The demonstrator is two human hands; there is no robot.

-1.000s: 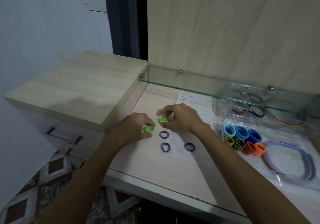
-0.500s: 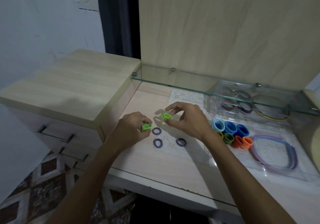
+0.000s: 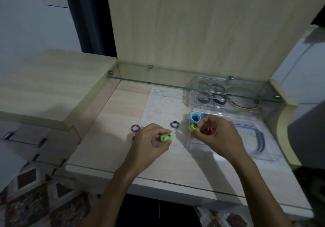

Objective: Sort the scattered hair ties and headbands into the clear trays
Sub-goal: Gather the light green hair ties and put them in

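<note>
**Green hair ties at clear tray's edge**

The left hand (image 3: 154,139) is pinching a ribbed green hair tie (image 3: 165,137) above the lace mat (image 3: 163,107). At its 3 o'clock, the right hand (image 3: 215,135) is gripping another green tie (image 3: 193,127) inside the clear plastic tray (image 3: 191,146). Two dark elastic rings (image 3: 174,124) are lying flat at 11 o'clock.

My right hand (image 3: 213,135) covers most of the near tray (image 3: 228,153)'s left compartments, so of the orange and dark green ties there I see only slivers between my fingers. My left hand (image 3: 151,139) hides a third dark tie, just an edge showing at its left. The far tray (image 3: 226,93) lies behind the glass shelf (image 3: 158,79), its contents dim and blurred.
</note>
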